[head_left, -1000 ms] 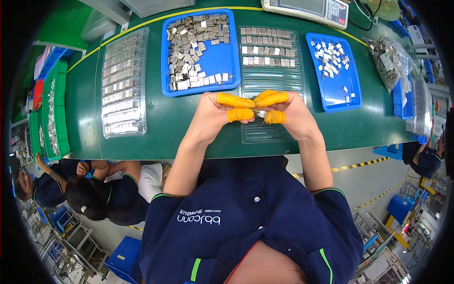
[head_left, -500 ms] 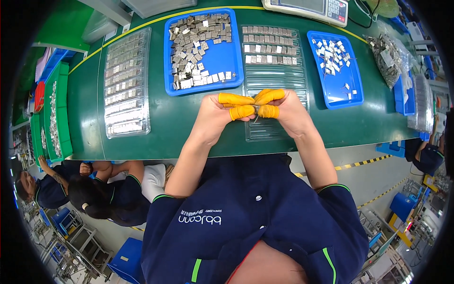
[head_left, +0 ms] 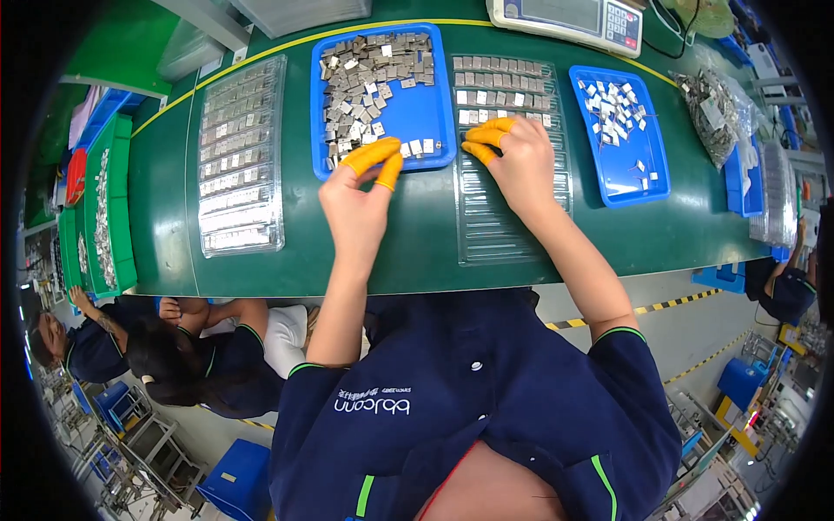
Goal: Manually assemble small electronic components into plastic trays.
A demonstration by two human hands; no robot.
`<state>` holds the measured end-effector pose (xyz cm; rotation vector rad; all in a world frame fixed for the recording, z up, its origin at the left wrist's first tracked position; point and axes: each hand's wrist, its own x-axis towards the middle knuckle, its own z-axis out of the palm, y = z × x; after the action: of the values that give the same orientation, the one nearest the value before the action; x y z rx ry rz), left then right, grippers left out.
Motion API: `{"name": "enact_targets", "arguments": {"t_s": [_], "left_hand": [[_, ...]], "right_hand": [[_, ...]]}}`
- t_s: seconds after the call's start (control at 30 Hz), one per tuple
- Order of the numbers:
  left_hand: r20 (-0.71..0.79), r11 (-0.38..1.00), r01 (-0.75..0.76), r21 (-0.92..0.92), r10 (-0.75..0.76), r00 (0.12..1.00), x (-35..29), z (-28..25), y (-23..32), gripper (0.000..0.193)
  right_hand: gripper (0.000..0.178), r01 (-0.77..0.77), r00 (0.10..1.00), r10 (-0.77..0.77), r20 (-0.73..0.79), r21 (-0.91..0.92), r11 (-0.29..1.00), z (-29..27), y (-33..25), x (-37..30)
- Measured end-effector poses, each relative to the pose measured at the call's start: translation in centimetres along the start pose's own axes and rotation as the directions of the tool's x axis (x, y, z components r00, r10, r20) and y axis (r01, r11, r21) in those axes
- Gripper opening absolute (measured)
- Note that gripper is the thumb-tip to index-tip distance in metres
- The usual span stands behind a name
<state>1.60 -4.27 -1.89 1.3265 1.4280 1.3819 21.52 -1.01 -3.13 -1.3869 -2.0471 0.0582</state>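
While the left hand (head_left: 356,204) is pinched empty beside the blue plastic tray of metal pieces (head_left: 380,91), the right hand's (head_left: 514,163) grip is spread on the clear ribbed blister tray (head_left: 512,217) at three o'clock.

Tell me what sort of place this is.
Most likely a factory assembly or sorting line: a long green workbench carries a blue tray of small metal parts, clear slotted trays and a weighing scale, while other uniformed workers sit nearby.
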Motion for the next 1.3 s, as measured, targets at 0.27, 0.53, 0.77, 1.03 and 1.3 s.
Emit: {"name": "enact_targets", "arguments": {"t_s": [0.27,0.53,0.77,1.03,1.3], "left_hand": [[0.179,0.840,-0.241,0.486,0.175,0.968,3.3,-1.6,0.4,0.021],[0.416,0.746,-0.335,0.575,0.085,0.905,4.9,0.6,-0.5,0.021],[0.510,0.668,-0.380,0.640,0.001,0.860,5.9,1.1,0.6,0.022],[0.566,0.647,-0.390,0.656,-0.080,0.820,6.2,1.8,1.8,0.021],[0.444,0.936,0.116,0.332,-0.264,0.856,7.1,-0.3,1.0,0.019]], "right_hand": [[0.014,0.014,0.999,-0.016,0.040,0.044,0.999,0.4,0.4,-0.3],[0.017,-0.286,0.950,0.299,-0.085,0.135,0.949,-4.9,3.9,-0.7],[0.022,-0.549,0.834,0.548,-0.063,-0.186,0.815,-8.9,11.0,-3.6],[0.021,-0.587,0.806,0.575,-0.143,-0.324,0.742,-7.8,9.3,-3.0],[0.021,-0.459,0.883,0.443,-0.153,-0.481,0.747,-6.9,10.2,-3.8]]}}
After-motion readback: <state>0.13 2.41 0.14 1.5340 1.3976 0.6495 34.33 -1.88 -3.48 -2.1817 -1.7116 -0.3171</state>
